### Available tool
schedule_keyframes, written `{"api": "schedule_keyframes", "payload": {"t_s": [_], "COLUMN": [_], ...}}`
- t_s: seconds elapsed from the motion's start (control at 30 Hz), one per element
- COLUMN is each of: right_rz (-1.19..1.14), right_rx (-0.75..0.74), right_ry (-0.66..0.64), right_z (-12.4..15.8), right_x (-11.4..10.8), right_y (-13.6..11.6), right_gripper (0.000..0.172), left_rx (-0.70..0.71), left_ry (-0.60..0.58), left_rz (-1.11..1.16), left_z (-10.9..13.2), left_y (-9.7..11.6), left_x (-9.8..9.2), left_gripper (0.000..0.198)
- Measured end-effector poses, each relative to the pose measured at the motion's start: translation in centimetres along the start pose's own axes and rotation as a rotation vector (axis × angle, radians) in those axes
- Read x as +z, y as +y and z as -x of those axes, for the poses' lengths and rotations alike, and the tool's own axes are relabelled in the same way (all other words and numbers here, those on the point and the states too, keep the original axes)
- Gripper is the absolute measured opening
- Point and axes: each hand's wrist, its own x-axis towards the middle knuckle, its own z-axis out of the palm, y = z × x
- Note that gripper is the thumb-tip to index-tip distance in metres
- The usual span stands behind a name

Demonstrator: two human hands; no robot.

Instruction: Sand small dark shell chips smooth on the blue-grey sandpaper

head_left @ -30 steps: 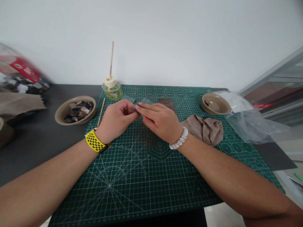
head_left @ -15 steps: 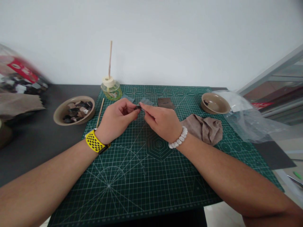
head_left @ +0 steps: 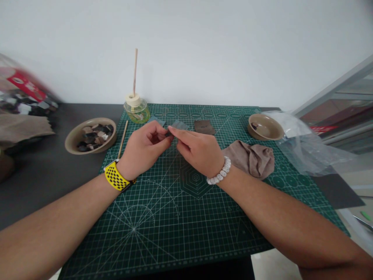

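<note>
Over the green cutting mat (head_left: 151, 237), my left hand (head_left: 142, 147) pinches a small dark piece (head_left: 169, 133) between thumb and fingers. My right hand (head_left: 201, 151) meets it there, its index finger stretched onto the piece and the other fingers curled beneath. Whatever those curled fingers hold, if anything, is hidden. Just behind the hands lie two grey-blue squares, one (head_left: 177, 125) in the middle and one (head_left: 157, 121) to the left, with a brown square (head_left: 204, 126) on the right. Near my right wrist rests a crumpled brown cloth (head_left: 250, 158).
At left stands a bowl (head_left: 70, 142) of dark and tan chips; another bowl (head_left: 269, 130), right, holds a small piece. A glass jar (head_left: 138, 112) with an upright stick and a loose wooden stick (head_left: 122, 138) are at left. Clear plastic (head_left: 309, 151) lies right.
My right index fingertip has slid slightly left along the dark piece. Both hands otherwise keep nearly the same place, and the things on the table have not moved.
</note>
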Motion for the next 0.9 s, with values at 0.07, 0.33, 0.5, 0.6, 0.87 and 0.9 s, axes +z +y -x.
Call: {"api": "schedule_keyframes", "payload": {"t_s": [0.07,0.33,0.5,0.6,0.87,0.9], "right_rz": [0.016,0.054,0.008,-0.001,0.01,0.004], "right_rx": [0.014,0.023,-0.055,-0.087,-0.052,-0.047], "right_ry": [0.002,0.032,0.063,0.068,0.044,0.045], "right_z": [-0.03,0.16,0.38,0.32,0.16,0.17], "right_x": [0.02,0.33,0.19,0.09,0.01,0.03], "right_y": [0.1,0.08,-0.12,-0.15,-0.33,-0.31], "right_gripper": [0.055,0.054,0.052,0.052,0.054,0.053], "left_rx": [0.011,0.078,0.095,0.113,0.116,0.111], "left_ry": [0.023,0.034,0.025,0.039,0.038,0.036], "left_rz": [0.007,0.011,0.006,0.0,0.028,0.033], "left_z": [-0.03,-0.31,-0.25,-0.19,-0.07,-0.07], "left_y": [0.0,-0.49,-0.55,-0.65,-0.7,-0.69], "left_x": [0.0,-0.09,-0.11,-0.08,-0.01,0.01], "left_gripper": [0.016,0.016,0.016,0.018,0.022,0.022]}}
